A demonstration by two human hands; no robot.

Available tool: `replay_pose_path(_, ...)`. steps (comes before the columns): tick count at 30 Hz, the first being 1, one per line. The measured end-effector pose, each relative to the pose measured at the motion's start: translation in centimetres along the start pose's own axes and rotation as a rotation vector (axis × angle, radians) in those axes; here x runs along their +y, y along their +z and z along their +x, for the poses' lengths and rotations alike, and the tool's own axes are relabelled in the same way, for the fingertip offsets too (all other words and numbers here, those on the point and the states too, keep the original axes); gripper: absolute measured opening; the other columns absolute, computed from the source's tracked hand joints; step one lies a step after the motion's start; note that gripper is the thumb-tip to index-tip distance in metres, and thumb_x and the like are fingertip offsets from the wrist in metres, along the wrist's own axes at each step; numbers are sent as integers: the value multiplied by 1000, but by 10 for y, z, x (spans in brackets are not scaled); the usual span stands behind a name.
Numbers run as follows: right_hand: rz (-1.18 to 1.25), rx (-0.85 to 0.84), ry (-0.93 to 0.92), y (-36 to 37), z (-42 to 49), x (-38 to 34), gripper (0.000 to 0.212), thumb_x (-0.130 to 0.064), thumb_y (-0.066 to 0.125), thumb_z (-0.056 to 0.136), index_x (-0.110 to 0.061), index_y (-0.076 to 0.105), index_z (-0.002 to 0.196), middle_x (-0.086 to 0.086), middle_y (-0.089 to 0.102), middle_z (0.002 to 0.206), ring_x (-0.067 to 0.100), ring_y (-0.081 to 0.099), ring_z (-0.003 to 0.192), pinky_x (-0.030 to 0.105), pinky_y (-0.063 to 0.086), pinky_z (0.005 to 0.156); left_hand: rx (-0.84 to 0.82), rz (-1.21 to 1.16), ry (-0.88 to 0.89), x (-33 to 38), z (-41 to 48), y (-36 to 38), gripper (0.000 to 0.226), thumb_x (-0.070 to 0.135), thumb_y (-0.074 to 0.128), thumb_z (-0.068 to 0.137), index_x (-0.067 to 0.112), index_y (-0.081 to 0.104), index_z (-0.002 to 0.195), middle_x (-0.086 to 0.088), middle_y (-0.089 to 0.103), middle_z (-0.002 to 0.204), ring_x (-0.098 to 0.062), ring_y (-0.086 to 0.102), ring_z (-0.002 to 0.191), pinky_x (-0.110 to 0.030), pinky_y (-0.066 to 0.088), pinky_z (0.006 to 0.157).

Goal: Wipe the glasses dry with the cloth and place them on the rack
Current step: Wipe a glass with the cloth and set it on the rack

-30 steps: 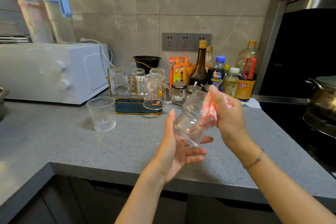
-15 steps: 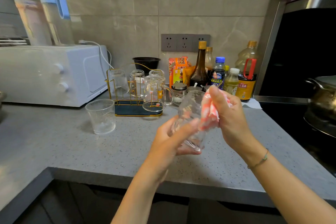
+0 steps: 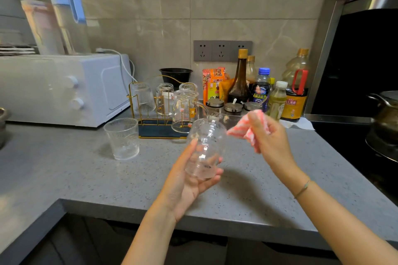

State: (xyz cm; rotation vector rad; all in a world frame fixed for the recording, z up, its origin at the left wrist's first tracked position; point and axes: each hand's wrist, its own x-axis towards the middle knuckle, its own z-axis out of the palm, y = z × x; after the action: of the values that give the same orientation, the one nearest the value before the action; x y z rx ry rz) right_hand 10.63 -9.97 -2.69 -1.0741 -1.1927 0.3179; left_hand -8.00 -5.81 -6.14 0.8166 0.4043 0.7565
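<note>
okay, change since a moment ago: the cloth (image 3: 243, 130) is off the glass (image 3: 205, 146) now, pulled clear with a gap between them, where before the right hand (image 3: 269, 137) pressed it against the glass. the left hand (image 3: 185, 183) has loosened too; its thumb no longer wraps over the front but runs up the near side.

count time. one red-and-white cloth. five drinking glasses: one in hand, one ribbed glass (image 3: 122, 139) upright on the counter (image 3: 64, 168) just left of the rack (image 3: 159, 129), and three upturned glasses (image 3: 164, 99) on the rack. one handled glass jug (image 3: 185, 112) at the rack's right end.

hands: the left is palm up in front of the rack, fingers curled under the glass's lower end, cradling it almost upright above the counter. the right is raised to the right of the rack, fingers bunched round the cloth, gripping it, a thin bracelet (image 3: 302, 188) on the wrist.
</note>
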Motion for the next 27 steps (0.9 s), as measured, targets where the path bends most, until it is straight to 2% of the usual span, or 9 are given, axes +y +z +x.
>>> replay_pose_path(3, -157, -33, 64, -1, -14, 28, 37, -39, 53, 89, -6, 65, 79, 13, 70, 66, 32, 70, 68, 15, 42, 46, 120, 61, 36, -6, 5, -11, 67, 43, 67, 72, 10, 55, 130, -19, 71, 102, -25, 68, 70, -29, 60, 57)
replay_pose_path(7, -645, -321, 73, -8, -32, 69, 33, -46, 51, 90, -19, 70, 95, -9, 65, 100, 13, 56, 100, 31, 45, 89, 165, -4, 13, -11, 10, -18, 68, 50, 63, 78, 7, 55, 130, -20, 68, 104, -24, 67, 73, -29, 60, 58)
replay_pose_path(10, -780, -559, 155, -6, -42, 74, 73, -77, 33, 79, -26, 60, 124, -11, 56, 125, 7, 46, 118, 34, 36, 107, 188, -55, -29, -12, 12, -19, 66, 56, 49, 88, 6, 54, 130, -24, 67, 107, -26, 68, 73, -31, 60, 56)
replay_pose_path(13, -626, -508, 218, -4, -43, 62, 72, -84, 37, 74, -44, 43, 134, -1, 55, 133, 13, 60, 106, 34, 49, 93, 193, -118, -77, -13, 12, -17, 60, 52, 45, 93, 4, 54, 129, -24, 68, 105, -28, 69, 77, -33, 60, 60)
replay_pose_path(16, -300, -380, 157, 9, -44, 31, 49, -51, 64, 79, -57, 42, 123, -19, 48, 133, 4, 65, 81, 15, 50, 58, 148, -210, -97, -12, 13, -15, 59, 49, 50, 92, 4, 53, 131, -26, 67, 112, -32, 70, 83, -37, 60, 70)
replay_pose_path(19, -314, -374, -40, 25, -45, 13, 56, -33, 73, 81, -52, 46, 126, -36, 39, 135, -11, 44, 121, 15, 51, 83, 115, -240, -97, -11, 13, -11, 57, 49, 50, 93, 3, 56, 126, -25, 69, 105, -34, 72, 85, -44, 57, 80)
replay_pose_path(21, -398, -423, -164, 35, -44, 12, 63, -42, 72, 78, -48, 42, 132, -33, 35, 141, -10, 33, 132, 14, 37, 104, 113, -259, -114, -8, 13, -11, 60, 52, 55, 89, 4, 59, 125, -24, 68, 112, -37, 69, 100, -48, 57, 85)
replay_pose_path(23, -478, -440, -237, 44, -41, 11, 70, -51, 68, 75, -51, 34, 136, -33, 28, 145, -7, 29, 136, 16, 28, 110, 72, -268, -130, 0, 12, -11, 68, 55, 60, 84, 5, 58, 130, -22, 64, 124, -36, 62, 115, -47, 58, 85)
replay_pose_path(27, -533, -420, -325, 60, -25, -1, 81, -44, 75, 72, -42, 31, 140, -33, 33, 141, -7, 32, 133, 23, 32, 110, -5, -280, -147, 23, 5, -11, 72, 56, 59, 84, 2, 57, 131, -19, 63, 127, -33, 66, 108, -42, 60, 68)
